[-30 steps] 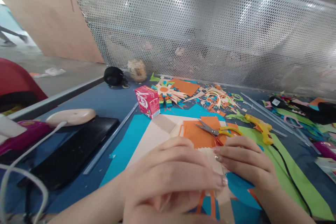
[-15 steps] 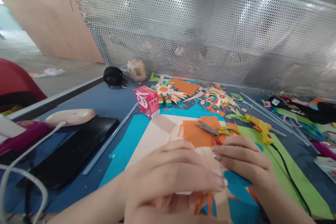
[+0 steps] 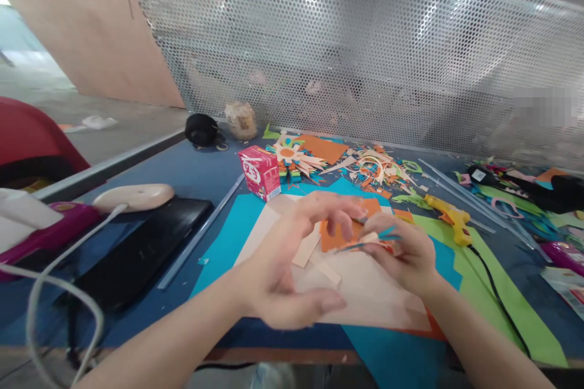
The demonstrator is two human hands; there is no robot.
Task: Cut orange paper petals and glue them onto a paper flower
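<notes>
My left hand (image 3: 292,273) hovers over the cream paper sheet (image 3: 365,292), fingers curled and thumb well apart, with nothing visible in it. Just to its right, my right hand (image 3: 406,249) pinches small paper scraps (image 3: 371,237), cream and blue, whose thin ends stick out between the fingers. Behind both hands lies an orange paper piece (image 3: 335,234). Two narrow cream paper strips (image 3: 326,270) rest on the sheet between my hands. Blue paper (image 3: 223,237) shows under the cream sheet. The yellow-handled scissors cannot be made out now.
A pink box (image 3: 260,173) stands behind the sheet, near a layered paper flower (image 3: 289,155) and heaped paper cuttings (image 3: 378,167). To the right lies a yellow glue gun (image 3: 451,219) on green paper (image 3: 497,292). A black phone-like slab (image 3: 146,255) and white cable (image 3: 34,298) lie left.
My hands have lifted away from the near edge, and the cream strip piece under them is gone from there. My left hand has opened; my right hand has turned inward, now pinching scraps.
</notes>
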